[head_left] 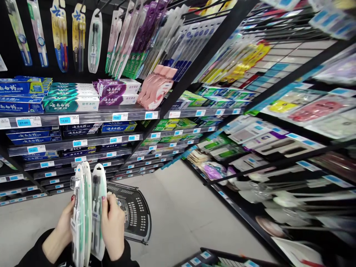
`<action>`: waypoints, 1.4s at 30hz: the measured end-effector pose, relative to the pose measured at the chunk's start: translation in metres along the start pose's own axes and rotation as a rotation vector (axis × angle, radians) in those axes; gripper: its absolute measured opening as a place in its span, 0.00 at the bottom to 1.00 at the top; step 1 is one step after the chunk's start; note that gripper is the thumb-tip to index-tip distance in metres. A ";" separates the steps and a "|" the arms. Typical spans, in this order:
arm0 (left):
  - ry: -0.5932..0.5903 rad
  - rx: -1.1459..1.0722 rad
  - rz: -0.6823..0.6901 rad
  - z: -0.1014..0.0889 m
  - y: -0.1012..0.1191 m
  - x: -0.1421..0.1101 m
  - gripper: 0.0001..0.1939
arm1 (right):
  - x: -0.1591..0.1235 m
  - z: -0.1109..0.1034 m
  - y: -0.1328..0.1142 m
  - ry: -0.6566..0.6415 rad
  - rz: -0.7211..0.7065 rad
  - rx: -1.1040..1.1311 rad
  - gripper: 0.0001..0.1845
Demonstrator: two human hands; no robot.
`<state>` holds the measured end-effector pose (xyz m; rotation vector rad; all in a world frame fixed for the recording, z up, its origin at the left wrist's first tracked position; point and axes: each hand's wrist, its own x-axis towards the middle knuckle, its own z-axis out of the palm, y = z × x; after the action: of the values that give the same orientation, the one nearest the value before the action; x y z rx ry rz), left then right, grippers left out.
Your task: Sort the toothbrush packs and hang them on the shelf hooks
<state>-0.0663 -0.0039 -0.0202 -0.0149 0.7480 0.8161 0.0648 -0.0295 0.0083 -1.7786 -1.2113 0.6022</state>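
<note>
Several toothbrush packs [82,215] stand upright and close together in my left hand [62,226], seen mostly edge-on. My right hand [114,224] grips one more toothbrush pack [98,207], turned a little to face me, with dark brush heads showing through its clear front. Thumbs with red nails press on the packs from both sides; the fingers behind them are hidden. A similar toothbrush pack [95,40] hangs from a hook on the rack above.
A black shopping basket [139,211] sits on the grey floor [178,196] behind my right hand, with items in it. Ahead, a shelf [108,115] carries toothpaste boxes [71,104] and pink pouches [155,89]. Blurred shelves of packaged goods [278,141] line the right side.
</note>
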 end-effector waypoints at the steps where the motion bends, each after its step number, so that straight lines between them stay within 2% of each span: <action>1: 0.053 -0.001 0.021 -0.001 -0.001 0.001 0.21 | -0.002 0.003 -0.002 -0.015 -0.017 -0.018 0.12; 5: 0.103 0.029 0.082 -0.005 -0.001 0.003 0.14 | -0.006 0.008 -0.001 -0.081 -0.089 -0.053 0.11; 9: 0.078 0.058 0.122 -0.003 0.000 0.001 0.10 | -0.010 0.002 -0.004 0.039 -0.269 -0.073 0.09; 11: 0.053 0.067 0.160 0.000 -0.001 -0.001 0.08 | -0.013 0.002 -0.009 -0.038 -0.318 -0.046 0.07; 13: 0.056 0.092 0.219 0.002 -0.002 -0.002 0.08 | -0.014 0.005 -0.014 -0.147 -0.281 -0.029 0.05; 15: 0.067 0.130 0.246 0.004 -0.004 -0.003 0.09 | -0.014 0.009 -0.015 -0.199 -0.185 0.032 0.08; 18: 0.039 0.197 0.223 0.004 -0.004 -0.003 0.16 | -0.011 0.013 -0.009 -0.224 -0.048 0.258 0.12; 20: 0.049 0.244 0.226 0.002 -0.004 -0.001 0.19 | -0.008 0.012 -0.005 -0.188 0.015 0.421 0.13; 23: 0.135 0.254 0.260 -0.001 -0.002 0.002 0.14 | -0.004 0.005 0.001 -0.142 0.131 0.666 0.11; 26: 0.203 0.233 0.255 -0.003 0.000 0.004 0.12 | 0.002 -0.002 0.012 -0.281 0.281 1.004 0.09; 28: 0.219 0.219 0.237 -0.004 0.001 0.003 0.13 | 0.006 -0.003 0.024 -0.402 0.330 1.157 0.13; 32: 0.180 0.135 0.149 -0.003 0.004 0.001 0.15 | 0.012 0.006 0.051 -0.581 0.266 1.474 0.21; 34: 0.156 0.079 0.124 -0.001 0.005 0.000 0.14 | 0.014 0.011 0.057 -0.601 0.207 1.614 0.21; 36: 0.152 0.038 0.120 0.000 0.006 -0.001 0.12 | 0.015 0.012 0.056 -0.549 0.194 1.578 0.22; 39: 0.166 0.019 0.124 0.000 0.006 -0.001 0.11 | 0.017 0.002 0.045 -0.442 0.228 1.320 0.20; 40: 0.170 0.025 0.126 0.000 0.006 0.000 0.11 | 0.017 -0.003 0.040 -0.388 0.233 1.228 0.18; 42: 0.168 0.053 0.133 -0.002 0.007 0.000 0.12 | 0.016 -0.016 0.028 -0.195 0.215 0.932 0.13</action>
<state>-0.0720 0.0002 -0.0193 0.0143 0.9366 0.9293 0.0974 -0.0252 -0.0065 -1.0587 -0.6602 1.2430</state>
